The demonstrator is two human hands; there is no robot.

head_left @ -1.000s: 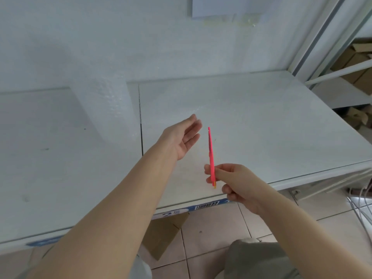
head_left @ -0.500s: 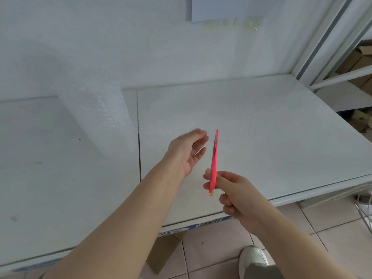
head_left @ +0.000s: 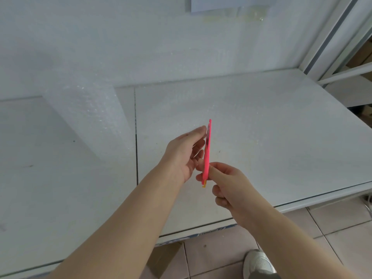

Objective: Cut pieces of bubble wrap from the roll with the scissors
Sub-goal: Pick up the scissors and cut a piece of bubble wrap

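Note:
My right hand [head_left: 227, 184] pinches the lower end of the pink scissors [head_left: 207, 152], which stand nearly upright and edge-on above the white table [head_left: 261, 137]. My left hand [head_left: 185, 154] is open beside them, its fingertips touching the upper part of the scissors. A strip of bubble wrap [head_left: 90, 119] hangs down the wall and lies on the table to the left. More bubble wrap seems to cover the wall and the table's right half.
A seam [head_left: 136, 137] splits the tabletop into two panels. White shelf rails [head_left: 342, 77] and cardboard boxes stand at the right. Tiled floor, a cardboard piece [head_left: 169, 258] and my shoe [head_left: 257, 262] lie below the table's front edge.
My left hand has moved right until its fingers reach the scissors. My right hand has tilted the scissors slightly and kept its pinch on the lower end.

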